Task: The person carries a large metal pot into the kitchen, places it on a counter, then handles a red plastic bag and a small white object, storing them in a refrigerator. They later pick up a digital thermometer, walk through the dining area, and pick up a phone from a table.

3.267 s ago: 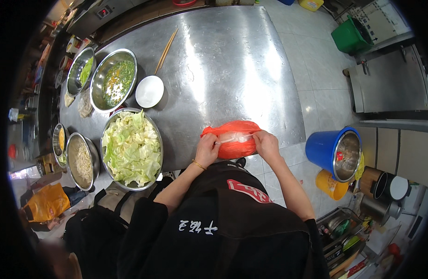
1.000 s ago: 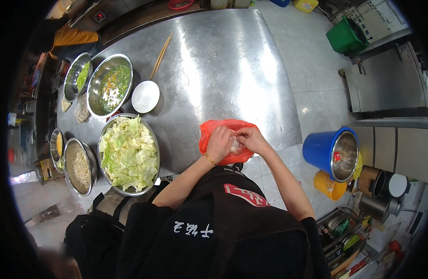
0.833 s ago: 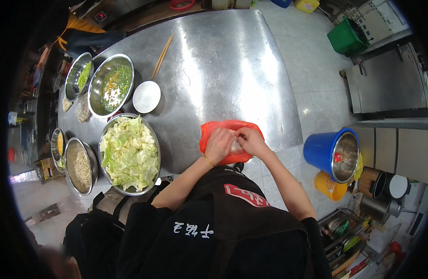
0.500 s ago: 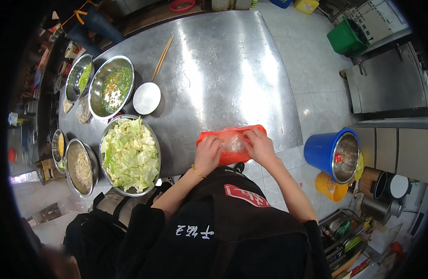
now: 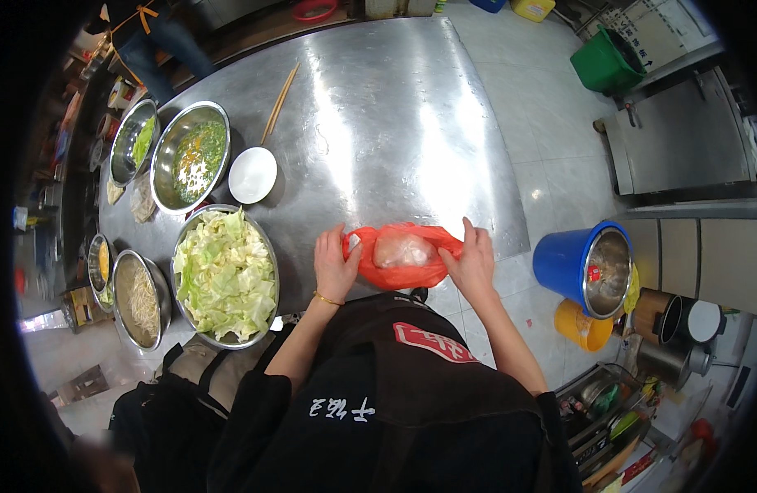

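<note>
A red plastic bag (image 5: 405, 277) lies spread at the near edge of the steel table, right in front of me. Inside its mouth sits a whitish bundle wrapped in clear plastic (image 5: 405, 249); what the wrap contains is too unclear to name. My left hand (image 5: 336, 267) has the bag's left rim between thumb and fingers. On the opposite side, my right hand (image 5: 473, 263) grips the right rim, thumb low and fingers pointing up. The hands are wider than the bundle, and neither touches it.
Left of the bag stands a large bowl of chopped cabbage (image 5: 228, 275). Around it are a bowl of bean sprouts (image 5: 142, 300), a bowl of green-and-yellow mix (image 5: 196, 160), a small white bowl (image 5: 253, 175) and chopsticks (image 5: 280, 103). A blue bucket (image 5: 563, 263) stands beyond the table's right edge.
My hands have moved apart, left hand leftward and right hand slightly right. The red bag's mouth is spread wider, and the clear-wrapped bundle shows more fully.
</note>
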Available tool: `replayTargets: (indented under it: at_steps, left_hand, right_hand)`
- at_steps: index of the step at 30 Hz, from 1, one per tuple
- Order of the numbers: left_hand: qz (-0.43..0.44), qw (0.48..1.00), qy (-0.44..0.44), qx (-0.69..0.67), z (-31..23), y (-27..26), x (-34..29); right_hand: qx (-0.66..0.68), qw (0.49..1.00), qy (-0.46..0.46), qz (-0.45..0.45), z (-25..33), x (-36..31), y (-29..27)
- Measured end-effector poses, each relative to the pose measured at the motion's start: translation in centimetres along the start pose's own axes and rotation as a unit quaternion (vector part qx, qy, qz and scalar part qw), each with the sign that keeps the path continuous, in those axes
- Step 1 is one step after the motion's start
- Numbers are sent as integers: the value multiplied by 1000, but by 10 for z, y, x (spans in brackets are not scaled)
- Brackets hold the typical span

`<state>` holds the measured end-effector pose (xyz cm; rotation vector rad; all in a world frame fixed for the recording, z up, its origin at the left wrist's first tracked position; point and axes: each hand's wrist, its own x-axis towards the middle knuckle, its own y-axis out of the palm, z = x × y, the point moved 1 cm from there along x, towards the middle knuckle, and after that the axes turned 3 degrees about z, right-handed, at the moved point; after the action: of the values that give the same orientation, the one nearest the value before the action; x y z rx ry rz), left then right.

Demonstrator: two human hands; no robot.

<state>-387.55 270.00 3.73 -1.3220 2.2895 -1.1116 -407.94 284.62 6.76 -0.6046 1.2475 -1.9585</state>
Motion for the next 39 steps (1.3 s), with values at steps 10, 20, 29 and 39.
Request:
replayTargets:
  at_steps: [10,20,29,39]
  left_hand:
    - [128,942,-137,-278,1,-31,4]
    - [171,891,33,-419,-45,-18,15]
    - [214,855,20,-472,-25,-7,6]
    - [237,810,-6,-536,-37,1,10]
  right_hand:
    - [37,998,-7,53,-14,-13,-54]
    - [159,985,-46,-44,44,-1,-68]
    - [-73,973,-58,210,31,-8,-27]
    - [88,975,-90,181,36,-14,-64]
